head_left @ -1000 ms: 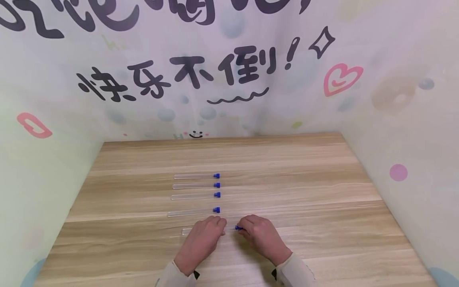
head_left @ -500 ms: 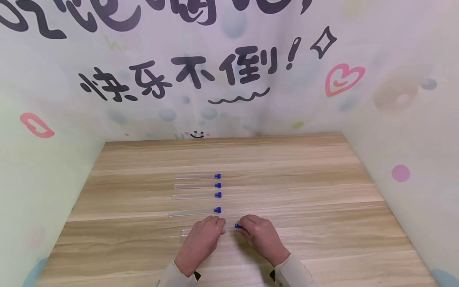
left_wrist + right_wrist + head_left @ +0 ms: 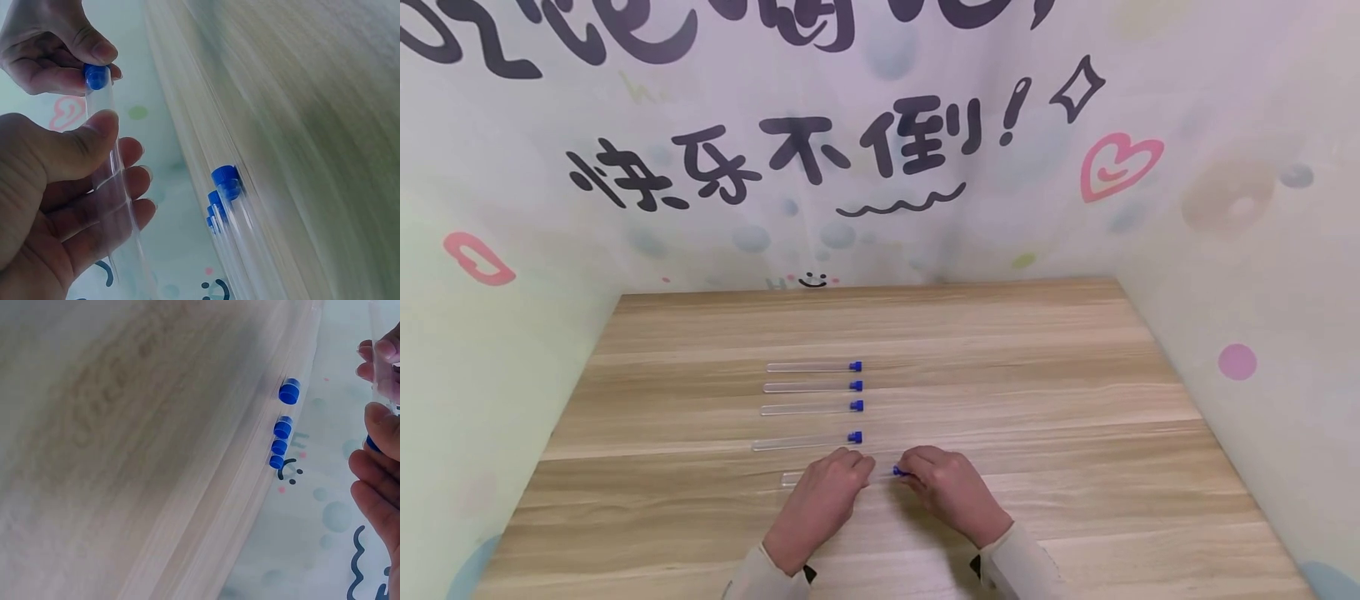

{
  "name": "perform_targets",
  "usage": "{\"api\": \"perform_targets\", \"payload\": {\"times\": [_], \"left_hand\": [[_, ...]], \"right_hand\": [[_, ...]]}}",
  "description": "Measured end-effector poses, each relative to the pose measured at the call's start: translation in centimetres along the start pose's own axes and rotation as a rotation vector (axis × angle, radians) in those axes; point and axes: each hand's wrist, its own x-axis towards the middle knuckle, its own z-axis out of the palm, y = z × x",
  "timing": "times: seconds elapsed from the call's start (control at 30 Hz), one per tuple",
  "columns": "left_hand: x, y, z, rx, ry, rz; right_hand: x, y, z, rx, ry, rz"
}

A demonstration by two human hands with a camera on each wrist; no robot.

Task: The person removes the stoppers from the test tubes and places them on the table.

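Note:
My left hand (image 3: 823, 507) holds a clear plastic test tube (image 3: 100, 101) by its body, thumb on one side and fingers on the other. The tube's rounded end shows left of that hand in the head view. At the tube's mouth is a blue cap (image 3: 96, 77), and the thumb and fingers of my right hand (image 3: 953, 493) pinch it. The cap sits at the mouth; how deep it goes is hard to tell. Beyond my hands, several similar test tubes (image 3: 811, 410) with blue caps lie side by side on the table, caps to the right.
A wood-grain table (image 3: 1037, 375) lies under everything. Behind it and at both sides stands a pale printed cloth (image 3: 985, 217) with dark lettering, hearts and bubbles. The nearest lying tube (image 3: 801, 444) is just beyond my left hand.
Both hands stay nearly in place, with the left holding the tube and the right pinching the cap. Only slight shifts of the hands and tube show. The lying tubes have not moved.

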Motion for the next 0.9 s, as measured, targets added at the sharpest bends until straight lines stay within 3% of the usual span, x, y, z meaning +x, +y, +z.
{"api": "perform_targets", "payload": {"times": [0.43,0.9], "left_hand": [[0.34,-0.16,0.05,0.032,0.037,0.055],[0.24,-0.19,-0.15,0.004,0.069,-0.001]], "right_hand": [[-0.03,0.53,-0.36,-0.029,-0.02,-0.074],[-0.18,0.34,0.41,-0.024,0.116,-0.009]]}}
